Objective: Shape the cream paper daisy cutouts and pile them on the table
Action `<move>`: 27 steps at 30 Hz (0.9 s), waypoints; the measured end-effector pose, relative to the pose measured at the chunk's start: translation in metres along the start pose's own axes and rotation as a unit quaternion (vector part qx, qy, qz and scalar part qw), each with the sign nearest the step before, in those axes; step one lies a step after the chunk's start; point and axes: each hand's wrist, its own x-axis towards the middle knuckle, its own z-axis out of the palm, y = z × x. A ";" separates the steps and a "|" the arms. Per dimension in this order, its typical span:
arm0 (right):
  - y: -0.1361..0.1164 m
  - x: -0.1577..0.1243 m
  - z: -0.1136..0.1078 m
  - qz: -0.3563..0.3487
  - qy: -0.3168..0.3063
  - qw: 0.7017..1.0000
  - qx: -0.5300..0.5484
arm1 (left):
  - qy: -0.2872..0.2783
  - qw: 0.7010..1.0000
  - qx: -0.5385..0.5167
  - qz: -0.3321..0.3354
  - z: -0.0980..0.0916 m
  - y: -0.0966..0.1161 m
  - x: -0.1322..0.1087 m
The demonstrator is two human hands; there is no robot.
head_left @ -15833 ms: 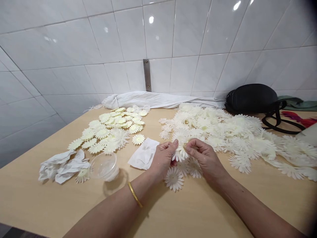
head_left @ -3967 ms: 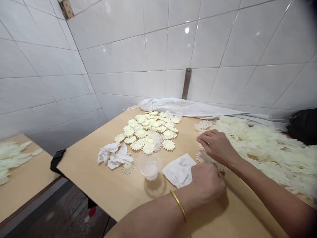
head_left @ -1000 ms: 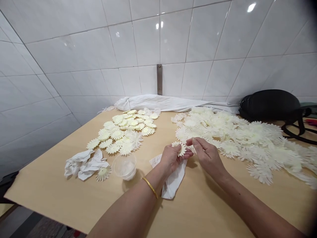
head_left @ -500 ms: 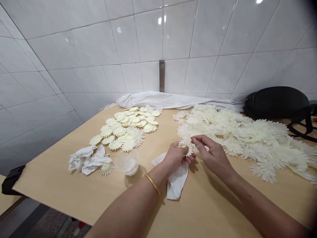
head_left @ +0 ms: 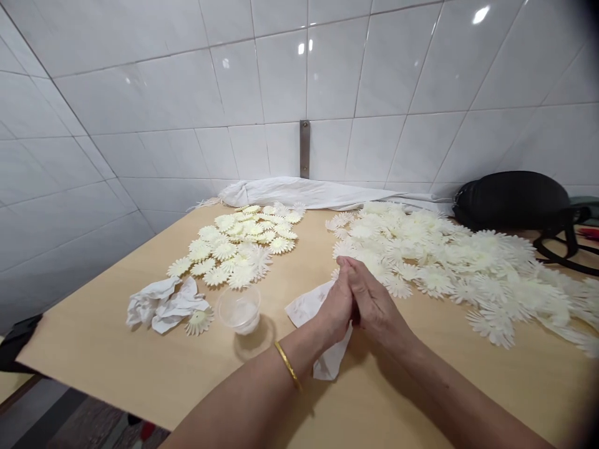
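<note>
My left hand (head_left: 337, 307), with a gold bangle (head_left: 288, 366) on its wrist, is pressed against my right hand (head_left: 375, 304), palm to palm with the thumbs side by side. The cream petal flower lately in the left hand is hidden between the palms. Beneath the hands a creased white tissue (head_left: 307, 305) lies on the table. To the left stands a clear plastic cup (head_left: 239, 310) with something whitish in it. A single cream flower (head_left: 199, 320) rests beside crumpled tissues (head_left: 167, 304).
A pile of finished-looking layered cream flowers (head_left: 234, 244) lies back left on the wooden table (head_left: 140, 386). A larger heap of loose petal pieces (head_left: 449, 255) spreads over the right. Along the tiled wall runs a white cloth (head_left: 299, 192); a black bag (head_left: 512, 201) sits back right.
My right hand has moved left and closed against my left hand. The flower that showed in my left hand is now covered by both palms. The view has shifted slightly.
</note>
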 end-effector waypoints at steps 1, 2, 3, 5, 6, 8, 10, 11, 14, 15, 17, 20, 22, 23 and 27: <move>0.001 0.001 0.003 0.024 0.006 0.999 0.033 | 0.007 0.999 0.043 0.000 0.001 -0.001 -0.001; 0.003 0.004 0.004 0.048 0.023 0.996 0.069 | 0.014 0.996 0.092 0.010 0.002 -0.003 -0.003; 0.008 0.007 0.003 0.067 0.056 0.991 0.101 | 0.021 0.989 0.144 0.029 0.002 -0.004 -0.004; 0.020 0.016 -0.004 0.069 0.152 0.973 0.157 | 0.059 0.967 0.221 0.115 0.002 -0.008 -0.007; 0.027 0.021 -0.008 0.087 0.182 0.962 0.182 | 0.077 0.951 0.251 0.164 0.001 -0.010 -0.008; 0.038 0.029 -0.017 0.121 0.191 0.951 0.211 | 0.084 0.923 0.300 0.228 -0.002 -0.014 -0.010; 0.043 0.031 -0.023 0.130 0.166 0.960 0.187 | 0.082 0.896 0.348 0.264 -0.006 -0.016 -0.011; 0.043 0.030 -0.025 0.122 0.153 0.969 0.153 | 0.085 0.883 0.373 0.273 -0.007 -0.017 -0.011; 0.036 0.024 -0.027 0.068 0.119 0.990 0.022 | 0.102 0.854 0.445 0.252 -0.011 -0.015 -0.012; 0.033 0.022 -0.027 0.046 0.109 0.993 -0.013 | 0.104 0.851 0.456 0.240 -0.012 -0.014 -0.012; 0.028 0.020 -0.026 0.008 0.093 0.994 -0.050 | 0.105 0.850 0.463 0.229 -0.012 -0.011 -0.016; 0.024 0.019 -0.026 -0.023 0.077 0.995 -0.057 | 0.102 0.825 0.512 0.216 -0.013 -0.007 -0.029; 0.022 0.018 -0.026 -0.029 0.073 0.995 -0.058 | 0.081 0.782 0.588 0.191 -0.015 -0.006 -0.043; 0.022 0.018 -0.027 -0.030 0.071 0.995 -0.060 | 0.064 0.753 0.630 0.178 -0.017 -0.006 -0.050; 0.022 0.015 -0.027 -0.033 0.054 0.995 -0.075 | 0.000 0.624 0.764 0.165 -0.030 -0.011 -0.079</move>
